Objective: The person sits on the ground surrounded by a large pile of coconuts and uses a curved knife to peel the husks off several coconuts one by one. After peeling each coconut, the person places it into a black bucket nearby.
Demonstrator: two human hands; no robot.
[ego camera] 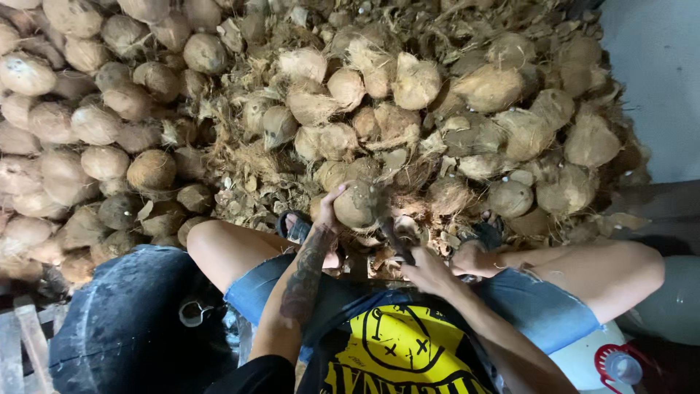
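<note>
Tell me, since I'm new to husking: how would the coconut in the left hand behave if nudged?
The coconut looks round, so it would probably roll if the left hand let go. Its fibrous husk likely gives the fingers good grip rather than slipping. It seems solid, probably heavy for its size.

The coconut (356, 206) looks rough, fibrous and matt; the shorts (536, 306) are frayed denim cloth.
</note>
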